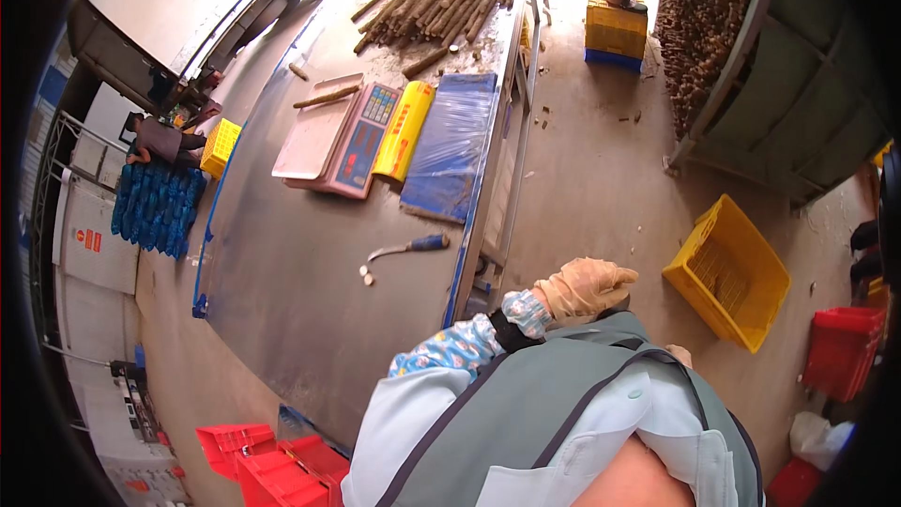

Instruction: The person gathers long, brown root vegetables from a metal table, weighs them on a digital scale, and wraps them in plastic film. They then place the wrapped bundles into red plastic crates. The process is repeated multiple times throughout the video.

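Note:
My left hand, in a tan glove, hangs beside the metal table, just past its right edge and in front of my grey-green apron. Its fingers point right; whether anything is in them is not clear. Only a sliver of my right hand shows past the apron, which hides the rest. On the table lie a curved-blade knife with a blue handle and two small cut root ends. Beyond stands a pink digital scale with one long brown root across its pan.
A yellow roll and a film-covered blue pad lie beside the scale. Long roots are heaped farther back. A yellow crate rests on the floor at right, red crates at lower left. A person bends over blue-netted bundles.

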A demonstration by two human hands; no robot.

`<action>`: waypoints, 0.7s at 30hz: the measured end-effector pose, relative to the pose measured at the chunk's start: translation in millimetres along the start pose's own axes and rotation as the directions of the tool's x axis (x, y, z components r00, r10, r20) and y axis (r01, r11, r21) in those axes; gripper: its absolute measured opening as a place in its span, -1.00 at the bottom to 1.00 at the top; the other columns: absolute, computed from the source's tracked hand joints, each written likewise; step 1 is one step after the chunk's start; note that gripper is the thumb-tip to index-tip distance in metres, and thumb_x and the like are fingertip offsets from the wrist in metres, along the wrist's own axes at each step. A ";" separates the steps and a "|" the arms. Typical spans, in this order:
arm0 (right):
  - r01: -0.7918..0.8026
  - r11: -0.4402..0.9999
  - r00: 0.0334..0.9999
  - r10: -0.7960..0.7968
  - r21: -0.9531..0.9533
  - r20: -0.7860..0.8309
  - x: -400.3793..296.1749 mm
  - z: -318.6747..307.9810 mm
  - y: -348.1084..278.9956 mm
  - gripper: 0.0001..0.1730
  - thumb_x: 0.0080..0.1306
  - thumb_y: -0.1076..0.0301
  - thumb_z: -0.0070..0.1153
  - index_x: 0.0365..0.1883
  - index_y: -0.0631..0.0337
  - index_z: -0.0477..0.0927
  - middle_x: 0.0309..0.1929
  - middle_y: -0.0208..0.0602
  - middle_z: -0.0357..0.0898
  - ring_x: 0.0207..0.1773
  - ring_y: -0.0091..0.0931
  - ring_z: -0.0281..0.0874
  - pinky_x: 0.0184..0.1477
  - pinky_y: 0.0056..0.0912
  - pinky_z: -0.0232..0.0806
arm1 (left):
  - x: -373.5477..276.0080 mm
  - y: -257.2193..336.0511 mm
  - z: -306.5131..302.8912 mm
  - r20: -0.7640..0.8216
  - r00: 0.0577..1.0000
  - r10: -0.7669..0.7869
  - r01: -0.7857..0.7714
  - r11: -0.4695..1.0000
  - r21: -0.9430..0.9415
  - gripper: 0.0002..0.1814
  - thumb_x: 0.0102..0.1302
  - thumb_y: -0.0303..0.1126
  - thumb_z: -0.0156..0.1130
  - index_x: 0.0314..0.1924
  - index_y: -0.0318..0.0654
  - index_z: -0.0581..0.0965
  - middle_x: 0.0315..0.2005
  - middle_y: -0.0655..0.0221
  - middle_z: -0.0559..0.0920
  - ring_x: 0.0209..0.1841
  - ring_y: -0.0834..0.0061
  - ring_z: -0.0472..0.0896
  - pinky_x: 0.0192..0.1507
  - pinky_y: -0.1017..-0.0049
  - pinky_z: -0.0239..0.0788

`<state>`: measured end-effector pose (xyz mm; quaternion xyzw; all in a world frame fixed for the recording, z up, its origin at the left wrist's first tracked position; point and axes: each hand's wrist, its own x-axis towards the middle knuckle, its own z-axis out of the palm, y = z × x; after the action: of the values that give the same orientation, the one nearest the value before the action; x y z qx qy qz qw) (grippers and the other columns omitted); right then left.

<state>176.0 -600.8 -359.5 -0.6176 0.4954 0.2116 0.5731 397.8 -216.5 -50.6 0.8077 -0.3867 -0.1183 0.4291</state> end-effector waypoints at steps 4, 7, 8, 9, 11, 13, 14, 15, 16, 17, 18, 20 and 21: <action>0.074 0.962 0.986 -0.031 -0.262 0.164 46.9 21.0 -96.9 -0.72 0.39 0.13 0.11 -0.35 0.15 0.62 -0.56 -0.39 0.47 -0.58 -0.44 0.42 -0.54 -0.29 0.30 | 71.5 -26.9 -39.6 -0.019 0.976 -0.215 0.212 0.972 -0.101 -0.62 0.43 -0.25 0.24 0.19 -0.17 0.61 -0.15 0.11 0.74 -0.09 0.11 0.71 -0.01 0.26 0.55; 0.189 0.869 0.955 -0.055 -0.457 0.291 88.0 31.1 -177.1 -0.72 0.39 0.13 0.11 -0.39 0.13 0.62 -0.60 -0.39 0.45 -0.60 -0.42 0.40 -0.55 -0.28 0.29 | 108.7 -66.0 -63.7 -0.221 0.932 -0.289 0.303 0.953 0.032 -0.60 0.44 -0.24 0.24 0.20 -0.21 0.60 -0.10 0.13 0.74 -0.05 0.15 0.72 0.04 0.31 0.56; 0.209 0.848 0.949 -0.055 -0.486 0.311 100.5 31.3 -204.0 -0.72 0.39 0.13 0.11 -0.40 0.12 0.62 -0.61 -0.39 0.44 -0.61 -0.42 0.39 -0.55 -0.28 0.29 | 122.3 -67.3 -76.5 -0.240 0.908 -0.344 0.372 0.925 0.082 -0.61 0.44 -0.28 0.26 0.20 -0.24 0.61 -0.05 0.12 0.74 0.01 0.19 0.73 0.07 0.36 0.57; 0.228 0.833 0.946 -0.067 -0.503 0.318 117.3 30.1 -236.0 -0.72 0.39 0.13 0.11 -0.42 0.12 0.62 -0.63 -0.39 0.43 -0.62 -0.41 0.39 -0.56 -0.27 0.29 | 134.1 -73.0 -83.0 -0.295 0.878 -0.377 0.393 0.919 -0.003 -0.62 0.43 -0.30 0.27 0.20 -0.24 0.61 -0.05 0.12 0.74 0.02 0.21 0.73 0.07 0.37 0.57; 0.240 0.844 0.947 -0.096 -0.480 0.305 150.9 24.6 -305.0 -0.71 0.38 0.13 0.11 -0.45 0.10 0.62 -0.65 -0.39 0.41 -0.64 -0.40 0.38 -0.57 -0.27 0.29 | 154.3 -83.9 -93.8 -0.392 0.806 -0.443 0.411 0.896 -0.168 -0.62 0.43 -0.34 0.29 0.21 -0.23 0.61 -0.03 0.11 0.74 0.05 0.24 0.73 0.08 0.38 0.57; 0.582 0.470 0.813 -0.339 -0.663 0.474 249.9 -16.1 -342.1 -0.73 0.40 0.14 0.08 -0.45 0.07 0.58 -0.65 -0.40 0.39 -0.65 -0.40 0.35 -0.58 -0.28 0.26 | 179.6 -91.0 -111.3 -0.406 0.777 -0.480 0.425 0.877 -0.224 -0.63 0.43 -0.39 0.31 0.21 -0.25 0.61 -0.01 0.12 0.74 0.04 0.27 0.73 0.10 0.40 0.57; 0.307 0.849 0.946 -0.222 -0.430 0.237 263.6 7.4 -387.2 -0.73 0.41 0.16 0.11 -0.32 0.18 0.62 -0.56 -0.29 0.53 -0.61 -0.33 0.42 -0.60 -0.16 0.33 | 191.6 -93.0 -114.5 -0.409 0.754 -0.515 0.467 0.857 -0.218 -0.63 0.43 -0.38 0.31 0.21 -0.26 0.62 -0.01 0.12 0.74 0.04 0.27 0.73 0.10 0.40 0.57; 0.192 0.944 0.965 -0.132 -0.267 0.226 250.5 31.7 -440.6 -0.75 0.41 0.14 0.09 -0.25 0.14 0.59 -0.51 -0.30 0.56 -0.60 -0.37 0.43 -0.58 -0.17 0.29 | 200.6 -97.6 -117.2 -0.416 0.717 -0.559 0.516 0.827 -0.222 -0.63 0.43 -0.38 0.31 0.20 -0.26 0.62 -0.01 0.13 0.74 0.03 0.28 0.73 0.10 0.40 0.57; 0.210 0.977 0.946 -0.195 -0.031 0.260 240.5 57.0 -485.4 -0.82 0.41 0.14 0.05 -0.29 0.01 0.52 -0.47 -0.46 0.49 -0.59 -0.49 0.38 -0.55 -0.30 0.28 | 206.1 -104.6 -122.6 -0.438 0.700 -0.565 0.519 0.823 -0.232 -0.63 0.42 -0.38 0.31 0.20 -0.25 0.62 -0.01 0.13 0.74 0.03 0.29 0.73 0.10 0.41 0.57; 0.323 0.944 0.927 -0.304 -0.059 0.220 223.4 84.7 -534.7 -0.81 0.41 0.13 0.08 -0.30 0.01 0.52 -0.46 -0.47 0.51 -0.57 -0.51 0.41 -0.52 -0.34 0.28 | 210.9 -111.8 -130.8 -0.458 0.683 -0.569 0.524 0.819 -0.235 -0.63 0.42 -0.38 0.31 0.20 -0.25 0.62 -0.01 0.13 0.74 0.03 0.30 0.73 0.10 0.42 0.56; 0.306 0.949 0.913 -0.271 -0.074 0.304 205.9 107.8 -585.2 -0.80 0.43 0.11 0.10 -0.29 0.01 0.56 -0.44 -0.47 0.57 -0.55 -0.55 0.45 -0.48 -0.40 0.31 | 212.9 -119.8 -140.0 -0.480 0.667 -0.570 0.525 0.816 -0.239 -0.63 0.42 -0.38 0.31 0.20 -0.24 0.63 -0.01 0.13 0.74 0.03 0.30 0.73 0.10 0.42 0.56; 0.489 0.869 0.800 -0.479 0.069 0.360 195.7 159.5 -651.3 -0.74 0.46 0.07 0.13 -0.17 0.04 0.65 -0.36 -0.45 0.65 -0.49 -0.57 0.52 -0.42 -0.46 0.36 | 225.7 -132.5 -168.4 -0.533 0.629 -0.566 0.548 0.809 -0.212 -0.63 0.42 -0.38 0.32 0.21 -0.24 0.63 -0.01 0.14 0.74 0.02 0.31 0.73 0.10 0.43 0.54; 0.538 0.840 0.756 -0.517 0.067 0.402 173.9 194.2 -684.7 -0.71 0.48 0.07 0.13 -0.09 0.08 0.67 -0.30 -0.43 0.68 -0.44 -0.60 0.55 -0.37 -0.50 0.38 | 228.5 -141.9 -181.9 -0.563 0.601 -0.567 0.568 0.799 -0.199 -0.62 0.42 -0.38 0.32 0.21 -0.23 0.63 -0.01 0.14 0.74 0.02 0.32 0.73 0.10 0.44 0.54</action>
<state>893.5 -588.0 -211.8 -0.6895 0.1662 0.1775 0.6823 720.9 -225.8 -20.0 0.8827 0.0451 0.0120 0.4676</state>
